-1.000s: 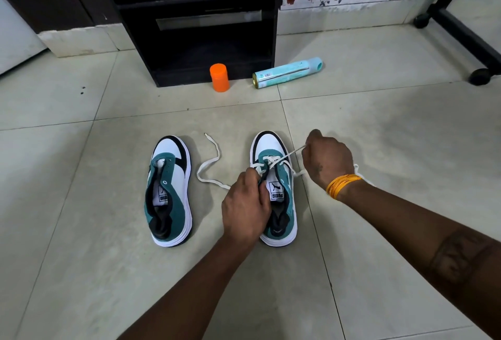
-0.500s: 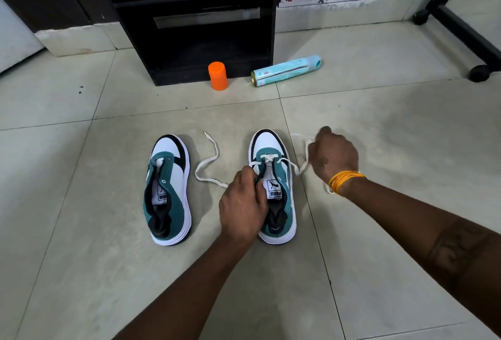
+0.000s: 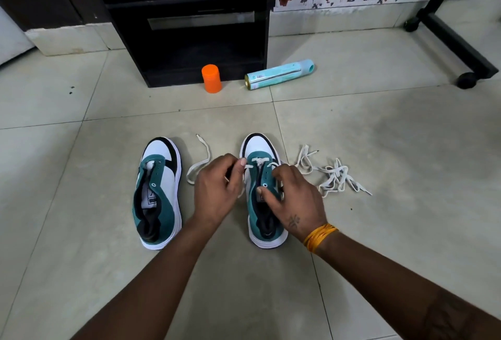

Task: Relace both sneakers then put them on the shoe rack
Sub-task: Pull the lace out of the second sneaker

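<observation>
You are lacing the right sneaker [image 3: 264, 193], which stands on the tiled floor [image 3: 379, 231] just right of the unlaced left sneaker [image 3: 157, 193], toes pointing away from you. Your left hand [image 3: 217, 190] pinches the lace [image 3: 202, 161] at the sneaker's left edge, fingers curled on it. Your right hand [image 3: 292, 198] rests curled on the tongue and right eyelet row, seemingly gripping the flap; whether it also holds lace I cannot tell. Only the far eyelets are threaded, so draw each crossing snug and flat, keep both ends even, and steady the shoe as you feed the next eyelet. The loose lace pile [image 3: 333, 174] lies tangled on the floor to the right; free it before pulling. Both sneakers are teal and white with black collars.
</observation>
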Tool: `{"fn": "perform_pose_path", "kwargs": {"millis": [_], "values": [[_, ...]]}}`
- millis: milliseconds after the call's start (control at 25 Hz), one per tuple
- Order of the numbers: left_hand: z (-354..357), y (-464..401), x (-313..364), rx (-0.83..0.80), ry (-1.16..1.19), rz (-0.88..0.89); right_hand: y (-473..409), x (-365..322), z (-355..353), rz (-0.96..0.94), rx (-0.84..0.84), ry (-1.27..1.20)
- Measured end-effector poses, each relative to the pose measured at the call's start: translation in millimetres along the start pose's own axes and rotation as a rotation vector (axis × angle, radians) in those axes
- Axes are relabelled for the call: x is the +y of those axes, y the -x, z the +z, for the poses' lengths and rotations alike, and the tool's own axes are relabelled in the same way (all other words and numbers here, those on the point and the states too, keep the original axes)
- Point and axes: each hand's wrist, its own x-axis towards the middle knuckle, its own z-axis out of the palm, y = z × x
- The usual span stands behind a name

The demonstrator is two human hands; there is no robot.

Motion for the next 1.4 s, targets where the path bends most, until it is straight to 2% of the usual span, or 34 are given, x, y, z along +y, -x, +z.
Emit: {"fn": "perform_pose_path", "kwargs": {"millis": [80,280,440,560,640,720,840,880,1040,1120,1160,1280,1320,1400], "values": [[7,-21,-3,-0.054,-0.044,0.015,-2,-3,1,-0.019,0.006,0.056],[25,-66,-9,-0.479,-0.070,-0.065,2,0,4,-0.042,0.052,0.031],[28,-79,2,-0.592,-0.276,0.051,6,5,9,-0.031,0.115,-0.081],[29,-75,5,-0.583,-0.382,0.103,7,6,11,-0.042,0.149,-0.115],[29,-69,3,-0.568,-0.354,0.109,6,7,12,-0.039,0.155,-0.125],[31,-63,-5,-0.500,-0.203,-0.051,6,8,13,-0.023,0.154,-0.153],[30,-59,-15,-0.355,0.232,-0.488,5,8,14,-0.001,0.158,-0.164],[29,-57,-16,-0.340,0.324,-0.523,5,7,14,-0.007,0.157,-0.154],[25,-50,-5,-0.398,0.188,-0.202,6,5,13,-0.016,0.146,-0.127],[30,-49,-3,-0.351,0.121,-0.159,6,5,13,-0.014,0.138,-0.118],[33,-48,-5,-0.323,0.119,-0.218,6,4,13,-0.014,0.137,-0.115],[40,-46,-7,-0.173,0.437,-0.662,6,4,12,-0.012,0.143,-0.115],[41,-44,-8,-0.145,0.514,-0.719,6,5,12,-0.016,0.143,-0.108],[38,-41,-6,-0.223,0.519,-0.664,6,5,13,-0.020,0.138,-0.094]]}}
